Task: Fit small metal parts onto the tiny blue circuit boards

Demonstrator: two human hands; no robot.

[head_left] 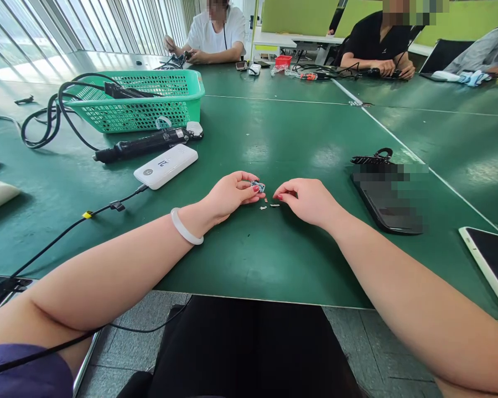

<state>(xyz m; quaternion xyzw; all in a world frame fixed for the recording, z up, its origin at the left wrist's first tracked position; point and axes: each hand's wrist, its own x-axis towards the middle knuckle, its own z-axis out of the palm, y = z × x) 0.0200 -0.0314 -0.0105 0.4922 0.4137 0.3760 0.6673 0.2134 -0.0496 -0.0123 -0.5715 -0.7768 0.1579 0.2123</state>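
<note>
Between the thumb and fingers of my left hand (232,193) is a small blue-grey part with fine detail (258,187), perhaps a little circuit board; its kind is too small to make out. My right hand (309,200) is just to the right of it, thumb and forefinger brought together in a pinch. Whether anything lies in that pinch cannot be seen. Below the fingertips, a thin pale piece (275,205) and a tiny white piece (263,208) lie on the green tabletop (249,260).
Left stand a green basket (149,105) with a cable, a black cylindrical tool (141,145) and a white power bank (166,166) on a cord. Right lie a black case-like object (382,199) and a phone (492,265). Several people sit across the table.
</note>
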